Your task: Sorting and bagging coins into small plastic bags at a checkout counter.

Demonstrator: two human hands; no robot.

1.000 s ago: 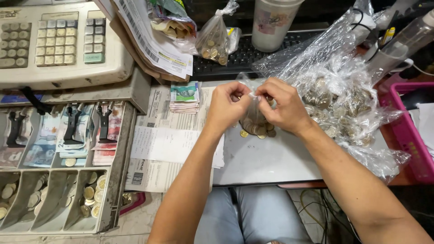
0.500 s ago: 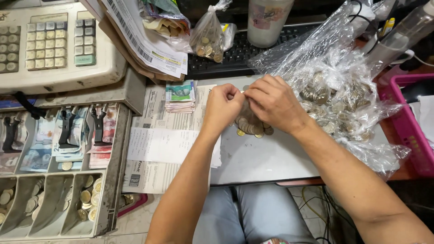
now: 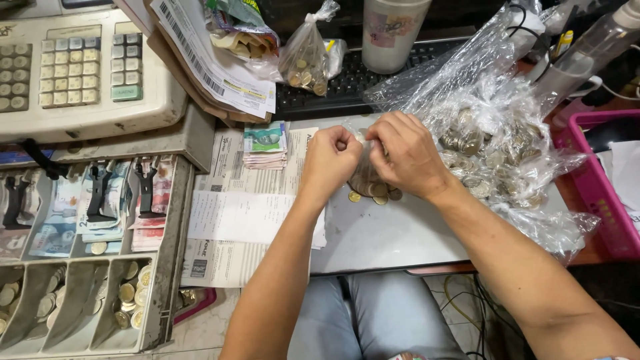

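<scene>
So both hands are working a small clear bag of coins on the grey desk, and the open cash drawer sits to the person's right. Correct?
Not quite: the cash drawer sits to the person's left, as the head view shows. The rest holds: the left hand and right hand both work a small clear bag of coins on the grey desk.

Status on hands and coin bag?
Both hands, left hand and right hand, pinching small coin bag. Loose coins beneath. Bag pile crowding right.
</scene>
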